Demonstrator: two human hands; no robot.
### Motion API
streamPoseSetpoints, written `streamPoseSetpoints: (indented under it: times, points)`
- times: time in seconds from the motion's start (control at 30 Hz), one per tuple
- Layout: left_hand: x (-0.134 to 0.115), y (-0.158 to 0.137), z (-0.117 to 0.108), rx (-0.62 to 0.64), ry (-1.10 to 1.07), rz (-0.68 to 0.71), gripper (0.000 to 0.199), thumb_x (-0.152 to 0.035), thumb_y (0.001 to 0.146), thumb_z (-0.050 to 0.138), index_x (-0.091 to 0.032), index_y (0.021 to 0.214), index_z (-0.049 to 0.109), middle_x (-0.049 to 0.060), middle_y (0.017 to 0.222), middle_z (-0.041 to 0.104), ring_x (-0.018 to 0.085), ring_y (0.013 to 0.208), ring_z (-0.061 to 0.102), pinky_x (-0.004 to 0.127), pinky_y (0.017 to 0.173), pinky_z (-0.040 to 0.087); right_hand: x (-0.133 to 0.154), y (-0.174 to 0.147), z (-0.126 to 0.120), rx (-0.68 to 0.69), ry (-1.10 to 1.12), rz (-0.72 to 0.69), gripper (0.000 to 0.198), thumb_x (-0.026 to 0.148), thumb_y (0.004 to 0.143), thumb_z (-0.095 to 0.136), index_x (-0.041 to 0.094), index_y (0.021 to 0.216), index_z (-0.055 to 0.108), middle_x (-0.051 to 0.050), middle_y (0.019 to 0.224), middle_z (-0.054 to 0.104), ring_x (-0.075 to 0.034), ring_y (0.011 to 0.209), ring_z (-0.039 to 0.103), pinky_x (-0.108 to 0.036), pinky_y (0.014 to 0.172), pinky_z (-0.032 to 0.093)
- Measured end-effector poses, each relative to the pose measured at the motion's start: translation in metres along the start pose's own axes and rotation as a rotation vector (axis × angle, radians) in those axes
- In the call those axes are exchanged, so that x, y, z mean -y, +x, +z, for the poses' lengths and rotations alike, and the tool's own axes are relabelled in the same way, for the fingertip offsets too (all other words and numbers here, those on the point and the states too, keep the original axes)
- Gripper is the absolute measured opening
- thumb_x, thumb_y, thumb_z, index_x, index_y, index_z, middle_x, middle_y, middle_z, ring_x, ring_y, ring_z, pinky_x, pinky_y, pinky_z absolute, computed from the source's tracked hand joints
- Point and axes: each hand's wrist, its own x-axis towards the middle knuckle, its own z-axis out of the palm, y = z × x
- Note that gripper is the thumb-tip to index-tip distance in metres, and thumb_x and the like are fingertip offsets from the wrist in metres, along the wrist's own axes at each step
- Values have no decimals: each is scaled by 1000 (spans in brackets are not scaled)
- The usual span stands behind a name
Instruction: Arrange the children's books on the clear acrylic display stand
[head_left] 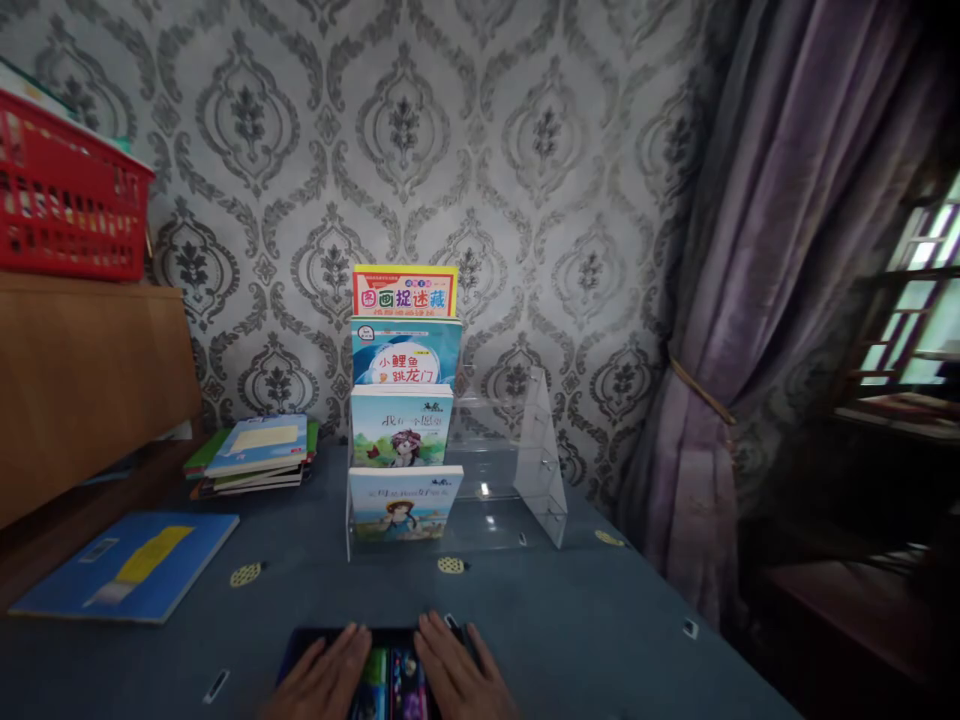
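Observation:
At the front of the table, my left hand (pixel 328 676) lies flat with its fingers stretched out on the left part of a flat dark book (pixel 384 637). My right hand (pixel 459 668) rests the same way on the book's right part. Between the hands, bright green and purple-pink pictures show on the book's cover; the lower end runs out of view. Beyond the hands stands a clear acrylic stepped rack (pixel 541 460). Its left side bears several upright picture books, the lowest being a light-blue book (pixel 405 505) with a drawn child in a hat.
A blue book (pixel 135 565) lies flat at the left, with a stack of books (pixel 259 445) behind it. A red basket (pixel 71 190) sits on a wooden cabinet (pixel 97 380). A purple curtain (pixel 765 280) hangs at the right, past the edge of the blue table (pixel 570 625).

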Motion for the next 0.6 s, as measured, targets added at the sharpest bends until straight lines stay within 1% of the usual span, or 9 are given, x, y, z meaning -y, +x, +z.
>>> streamPoseSetpoints:
  times: [0.07, 0.13, 0.17, 0.23, 0.3, 0.33, 0.4, 0.5, 0.6]
  points:
    - [-1, -13, -5, 7, 0, -97, 69, -33, 98, 51, -33, 160, 19, 4, 136, 64, 21, 114, 70, 28, 93, 59, 10, 6, -24, 97, 72, 52, 58, 37, 96, 57, 22, 151, 46, -10, 146, 54, -28, 132, 56, -41, 108, 50]
    - [-6, -23, -15, 30, 7, -223, 56, -31, 99, 47, -29, 154, 37, 7, 136, 65, 23, 114, 70, 33, 94, 60, 25, 13, -50, 178, 144, 168, 59, 37, 96, 54, 18, 151, 45, -13, 152, 47, -30, 140, 47, -49, 114, 42]
    - [-9, -27, -23, 72, 18, -295, 51, -31, 99, 45, -26, 150, 43, 9, 137, 64, 24, 116, 68, 36, 95, 59, 32, 18, -61, 210, 174, 213, 57, 34, 97, 52, 17, 150, 46, -14, 153, 46, -30, 142, 45, -51, 117, 38]
    - [-15, -28, -39, 156, 40, -444, 46, -31, 101, 40, -20, 145, 48, 13, 141, 61, 28, 121, 65, 45, 100, 56, 40, 25, -74, 265, 222, 250, 53, 31, 98, 49, 16, 149, 47, -14, 154, 45, -29, 143, 42, -54, 118, 34]
    - [-17, -25, -53, 243, 4, -502, 46, -30, 101, 39, -16, 145, 47, 15, 144, 58, 28, 128, 60, 49, 106, 50, 41, 27, -76, 291, 234, 256, 52, 31, 99, 45, 13, 148, 47, -17, 154, 45, -29, 145, 40, -57, 118, 32]
    - [-18, -22, -59, 266, -17, -511, 46, -29, 102, 39, -16, 145, 46, 15, 145, 56, 27, 131, 58, 48, 109, 48, 40, 27, -73, 291, 233, 250, 53, 33, 100, 43, 11, 149, 46, -17, 155, 43, -30, 145, 39, -58, 118, 32]
    - [-18, -17, -67, 288, -42, -502, 44, -26, 102, 38, -15, 145, 44, 15, 147, 55, 24, 136, 53, 46, 113, 44, 36, 24, -66, 261, 235, 220, 54, 37, 102, 39, 13, 150, 46, -16, 156, 43, -29, 146, 39, -57, 118, 33]
    - [-22, -11, -73, 309, -29, -448, 39, -21, 103, 36, -16, 139, 49, 14, 145, 57, 23, 140, 48, 49, 116, 39, 32, 18, -56, 209, 221, 183, 53, 38, 103, 39, 17, 151, 45, -13, 154, 47, -28, 145, 40, -54, 117, 35]
    - [-36, -3, -79, 336, -58, -347, 34, -29, 104, 39, -17, 132, 55, 14, 142, 59, 25, 140, 48, 52, 118, 36, 32, 16, -53, 177, 208, 181, 53, 39, 103, 38, 18, 151, 45, -13, 154, 47, -28, 145, 41, -55, 117, 35]
